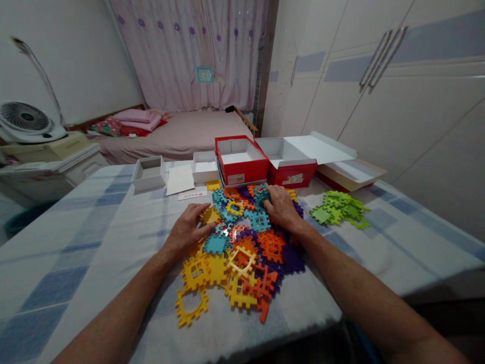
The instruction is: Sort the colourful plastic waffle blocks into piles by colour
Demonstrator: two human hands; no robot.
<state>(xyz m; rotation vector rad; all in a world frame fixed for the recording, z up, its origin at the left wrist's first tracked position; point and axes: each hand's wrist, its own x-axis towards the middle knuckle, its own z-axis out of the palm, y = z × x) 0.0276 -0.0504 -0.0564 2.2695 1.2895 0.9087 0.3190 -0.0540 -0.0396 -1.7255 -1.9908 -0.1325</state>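
Observation:
A mixed pile of interlocking plastic building pieces with notched edges lies on the cloth between my hands. My left hand [188, 228] rests at the pile's left edge, thumb and fingers apart around a yellow piece [210, 216]; it does not look gripped. At the far right of the pile, the fingers of my right hand [282, 205] are bent onto a teal piece [260, 198] and partly hide it. Nearer to me lie a yellow frame piece [205, 298], an orange window piece [271, 245] and a flat purple piece [293, 259]. A blue window piece [259, 221] sits mid-pile.
Right of my right hand is a separate heap of green pieces [340, 208]. Behind the pile stand two red boxes [242, 178] [293, 177], two small white boxes [149, 184] [205, 174] and a white card [180, 179]. A bed [189, 129] lies beyond the table.

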